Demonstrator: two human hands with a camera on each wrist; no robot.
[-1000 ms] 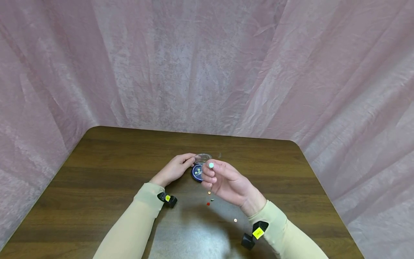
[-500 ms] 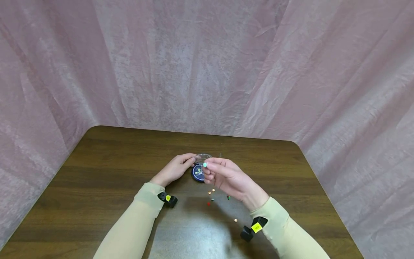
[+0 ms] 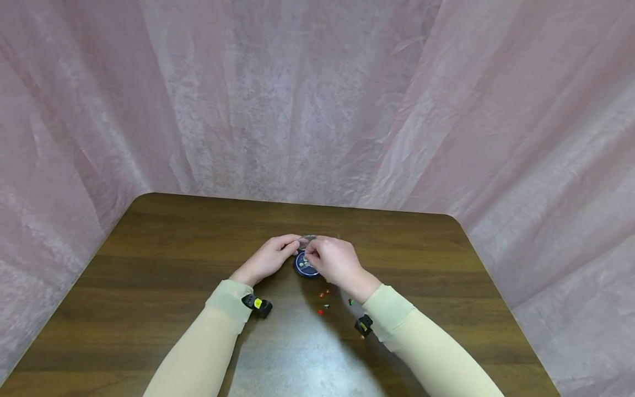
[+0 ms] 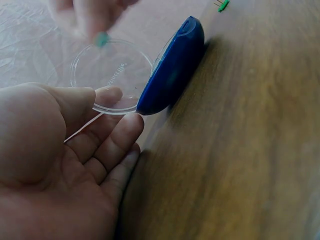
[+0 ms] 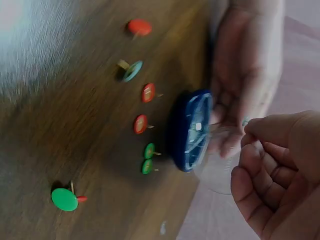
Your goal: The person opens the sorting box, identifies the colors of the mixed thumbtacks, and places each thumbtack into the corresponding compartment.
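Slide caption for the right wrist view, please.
Right hand pinches a small teal thumbtack near a round blue plastic case, whose clear round plastic lid the left hand holds.

The case (image 4: 172,70) is smooth, glossy plastic; its lid (image 4: 112,72) is clear, smooth plastic. The tacks (image 5: 64,200) have smooth heads and thin metal pins. The tabletop (image 3: 198,231) shows a semi-gloss wood-grain finish, shiniest at the near side. The far curtain (image 3: 297,110) is creased, velvety cloth. The sleeves (image 3: 198,342) are matt cloth.

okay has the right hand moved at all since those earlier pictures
Yes: in the head view, the right hand has moved left and forward, judged against the blue case.
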